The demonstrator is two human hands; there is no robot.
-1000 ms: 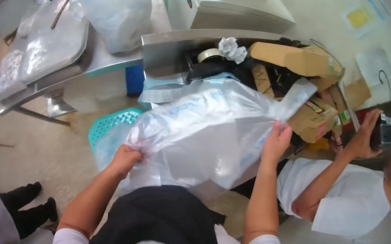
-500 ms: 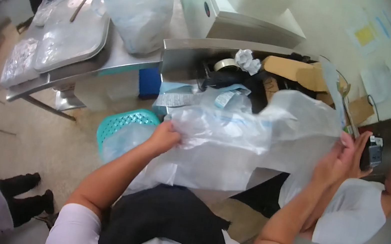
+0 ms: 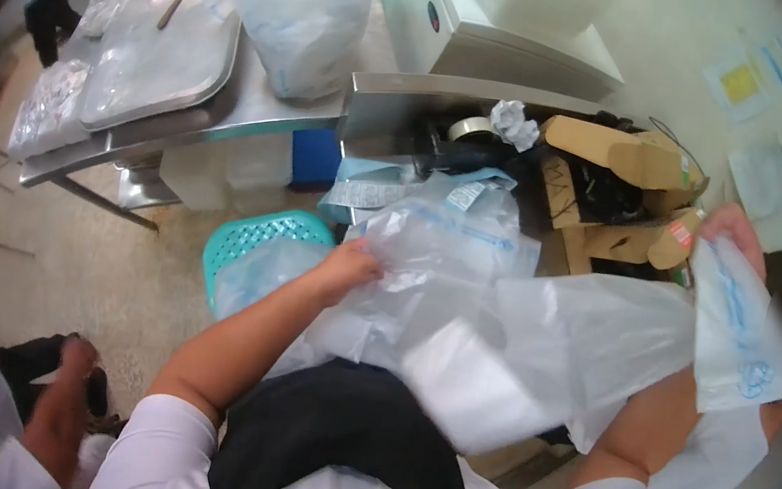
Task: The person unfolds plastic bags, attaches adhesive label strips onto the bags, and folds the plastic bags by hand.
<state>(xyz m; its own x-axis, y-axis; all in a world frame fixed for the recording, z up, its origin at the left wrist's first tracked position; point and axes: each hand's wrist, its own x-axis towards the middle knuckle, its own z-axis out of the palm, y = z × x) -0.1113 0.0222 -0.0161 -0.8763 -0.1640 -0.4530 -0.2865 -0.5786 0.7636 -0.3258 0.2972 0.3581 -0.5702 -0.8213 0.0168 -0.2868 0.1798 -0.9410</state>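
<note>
A large translucent plastic bag (image 3: 592,320) with blue print stretches across in front of my black apron. My left hand (image 3: 352,271) is closed on its left part, fingers pinching the film. Up at the right, my right hand (image 3: 738,239) grips the top of a bag end (image 3: 743,328) with blue lettering, which hangs down over my forearm. A white, blurred flap (image 3: 480,390) lies below the middle of the film; whether it belongs to the same bag I cannot tell. Behind the film are blue-and-white printed packets (image 3: 369,191) on the metal counter.
A teal basket (image 3: 257,225) with plastic in it stands left of my left hand. Cardboard boxes (image 3: 617,152), a tape roll (image 3: 472,130) and crumpled paper (image 3: 514,126) crowd the counter. Farther left, a steel table bears a tray (image 3: 161,58) and a full plastic bag (image 3: 293,17). People are at right and lower left.
My right hand has moved up and right, raising the printed bag end. The white flap has appeared below the film. A person's arm now shows at lower left.
</note>
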